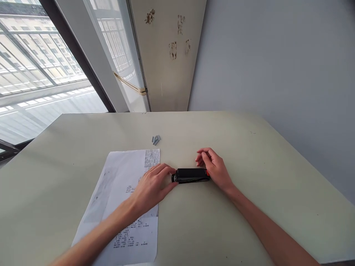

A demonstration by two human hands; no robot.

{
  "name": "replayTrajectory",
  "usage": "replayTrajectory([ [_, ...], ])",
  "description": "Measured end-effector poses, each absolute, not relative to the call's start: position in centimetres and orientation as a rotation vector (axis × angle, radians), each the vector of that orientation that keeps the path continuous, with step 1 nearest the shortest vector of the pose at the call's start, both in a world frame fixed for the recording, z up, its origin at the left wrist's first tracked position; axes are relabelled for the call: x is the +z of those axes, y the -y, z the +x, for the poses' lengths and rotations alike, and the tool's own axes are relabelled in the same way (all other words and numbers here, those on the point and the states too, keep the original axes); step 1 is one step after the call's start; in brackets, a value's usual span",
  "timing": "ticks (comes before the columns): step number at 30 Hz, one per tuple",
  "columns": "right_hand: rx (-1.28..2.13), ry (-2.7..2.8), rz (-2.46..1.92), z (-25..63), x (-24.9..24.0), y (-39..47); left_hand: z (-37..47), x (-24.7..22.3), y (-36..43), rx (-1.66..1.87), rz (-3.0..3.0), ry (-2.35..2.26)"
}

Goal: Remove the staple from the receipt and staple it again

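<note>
A black stapler (191, 175) with a red part at its right end lies on the pale table between my hands. My left hand (155, 183) grips its left end between thumb and fingers, with the wrist above a printed sheet of paper (119, 207). At the stapler's right end rests my right hand (215, 166), its side beside the red part and its fingers curled together past the stapler; whether they hold anything is hidden. Several small grey staple strips (156, 139) lie in a loose group beyond the paper's top right corner.
The pale table (277, 177) reaches back to a cabinet or door panel (169, 74) with worn brown patches. A grey wall (271, 55) rises on the right. At the left are a window and a glass door with a gold-coloured handle (129, 84).
</note>
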State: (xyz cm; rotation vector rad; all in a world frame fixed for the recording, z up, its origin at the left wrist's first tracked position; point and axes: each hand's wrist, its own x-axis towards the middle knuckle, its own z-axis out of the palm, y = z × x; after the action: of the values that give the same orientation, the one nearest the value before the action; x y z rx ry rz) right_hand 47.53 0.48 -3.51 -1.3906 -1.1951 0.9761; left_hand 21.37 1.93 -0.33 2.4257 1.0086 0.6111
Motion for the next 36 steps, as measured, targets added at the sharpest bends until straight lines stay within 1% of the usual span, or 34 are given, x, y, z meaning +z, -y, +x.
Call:
replayTrajectory([
  [6, 1.04, 1.224, -1.387, 47.5, -2.9, -0.6, 21.6, -0.6, -2.0, 0.675, 2.414, -1.002],
  [10, 1.14, 1.288, -1.325, 47.7, -2.5, -0.4, 21.6, -1.1, -1.9, 0.699, 2.42, -0.999],
  [14, 1.27, 1.548, -1.305, 47.7, -1.8, -0.1, 21.7, -1.5, -1.8, 0.705, 2.412, -1.008],
  [18, 1.261, 1.728, -1.273, 48.0, -1.2, 0.1, 21.6, -1.5, -1.8, 0.693, 2.455, -0.989],
  [23, 1.258, 1.722, -1.295, 49.2, -0.8, 0.0, 21.3, -1.5, -2.2, 0.692, 2.519, -0.997],
  [30, 1.349, 1.662, -1.284, 51.3, -1.2, -0.6, 20.6, -1.7, -3.3, 0.71, 2.608, -1.005],
  [36, 1.421, 1.681, -1.28, 52.0, -1.3, -1.3, 20.3, -1.3, -3.3, 0.662, 2.566, -0.985],
])
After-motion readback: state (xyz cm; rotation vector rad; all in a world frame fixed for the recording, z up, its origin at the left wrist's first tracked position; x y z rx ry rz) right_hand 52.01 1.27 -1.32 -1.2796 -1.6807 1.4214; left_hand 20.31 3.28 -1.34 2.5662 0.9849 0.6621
